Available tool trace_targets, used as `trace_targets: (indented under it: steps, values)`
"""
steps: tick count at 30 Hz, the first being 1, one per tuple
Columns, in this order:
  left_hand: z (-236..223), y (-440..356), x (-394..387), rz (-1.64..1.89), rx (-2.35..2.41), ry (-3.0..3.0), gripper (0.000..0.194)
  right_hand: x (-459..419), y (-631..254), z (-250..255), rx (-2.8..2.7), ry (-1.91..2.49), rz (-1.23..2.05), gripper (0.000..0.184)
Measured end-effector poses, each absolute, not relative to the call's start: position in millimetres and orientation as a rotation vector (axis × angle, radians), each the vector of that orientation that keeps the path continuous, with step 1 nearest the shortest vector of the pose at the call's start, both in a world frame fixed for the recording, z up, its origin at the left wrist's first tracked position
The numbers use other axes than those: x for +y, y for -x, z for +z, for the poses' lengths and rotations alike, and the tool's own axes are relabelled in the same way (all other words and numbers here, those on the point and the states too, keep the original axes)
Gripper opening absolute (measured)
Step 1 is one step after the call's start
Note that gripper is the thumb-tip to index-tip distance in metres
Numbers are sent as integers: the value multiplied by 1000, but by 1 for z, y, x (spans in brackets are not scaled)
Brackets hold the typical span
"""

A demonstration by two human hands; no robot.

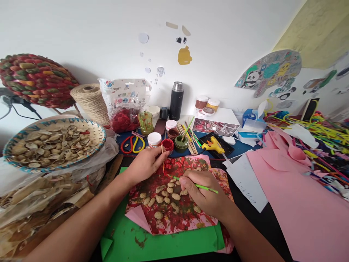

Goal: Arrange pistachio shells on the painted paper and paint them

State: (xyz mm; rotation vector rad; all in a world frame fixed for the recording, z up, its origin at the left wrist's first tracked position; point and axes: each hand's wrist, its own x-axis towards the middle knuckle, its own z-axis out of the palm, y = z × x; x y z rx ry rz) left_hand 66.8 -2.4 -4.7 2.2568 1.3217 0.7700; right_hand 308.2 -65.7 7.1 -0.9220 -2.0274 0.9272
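Observation:
My left hand (148,162) is closed in a pinch on a thin wooden stick (162,148), held upright with its lower end reddish. In my right hand (203,187) is a green paintbrush (208,188), its red-wet tip close to the stick's lower end; whether they touch I cannot tell. Under both hands lies a pink sheet (188,227) smeared with red and dark paint. Several unpainted peanut shells (176,197) are spread over it, and red-painted ones (168,166) sit at its far edge. Just beyond the left fingers stands an open jar of red paint (167,145).
A green sheet (163,251) lies underneath. Behind are a dark green paint jar (181,145), yellow-and-red scissors (138,144), a yellow glue gun (214,145) and a black thermos (177,103). A basket of shells (102,136) stands left; pink foam sheets (308,203) lie right.

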Motion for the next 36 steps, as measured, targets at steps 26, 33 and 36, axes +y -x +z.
trace_targets:
  steps: [26,33,36]
  values:
    - [2,-56,-1,788,1338,-2217,40,-66,-310,4,-1983,996,858,45]
    - [5,-46,4,746,1451,-2251,43,-64,-307,2,-2014,885,870,44]
    - [1,-44,6,680,1475,-2311,42,-63,-303,2,-2032,833,866,43]
